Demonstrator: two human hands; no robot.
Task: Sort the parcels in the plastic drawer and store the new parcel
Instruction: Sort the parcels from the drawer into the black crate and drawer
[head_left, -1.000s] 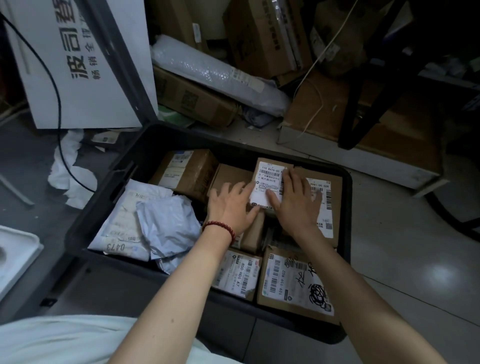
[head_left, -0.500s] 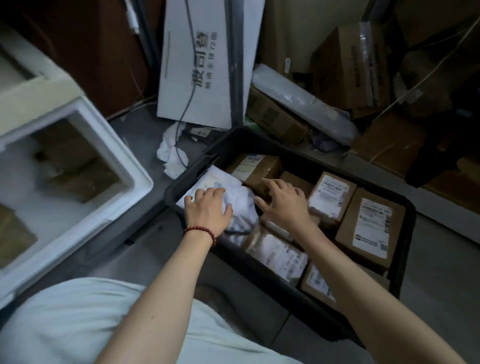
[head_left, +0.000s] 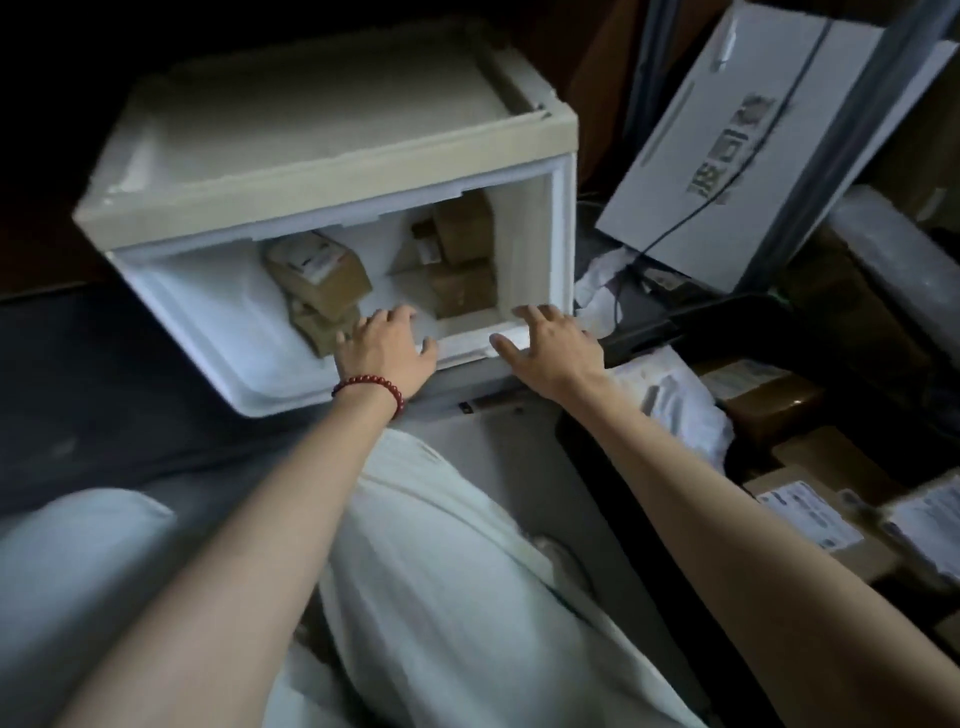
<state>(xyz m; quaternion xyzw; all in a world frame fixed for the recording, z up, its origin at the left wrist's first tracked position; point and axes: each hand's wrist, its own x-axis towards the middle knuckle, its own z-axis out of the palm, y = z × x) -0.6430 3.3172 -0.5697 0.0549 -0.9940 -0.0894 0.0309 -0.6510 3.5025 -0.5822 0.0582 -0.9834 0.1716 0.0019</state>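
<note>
A white plastic drawer unit (head_left: 332, 156) stands ahead with its front open. Inside lie brown cardboard parcels: a labelled box (head_left: 317, 270) tilted on another at the left, and a stack of boxes (head_left: 462, 260) at the right. My left hand (head_left: 387, 345), with a red bead bracelet on the wrist, reaches over the drawer's front lip, fingers spread, holding nothing. My right hand (head_left: 556, 343) hovers at the drawer's front right corner, fingers straight and empty. The black crate (head_left: 675, 327) of parcels sits at the right.
The crate holds white mailer bags (head_left: 680, 405) and labelled cardboard boxes (head_left: 810, 514). A white printed carton (head_left: 748, 145) leans behind it with a black cable across. My knees in white trousers (head_left: 441, 571) fill the foreground. The dark floor lies to the left.
The view has swung left from the black crate to the white drawer unit. Both hands left the parcels in the crate and moved to the drawer's open front, empty.
</note>
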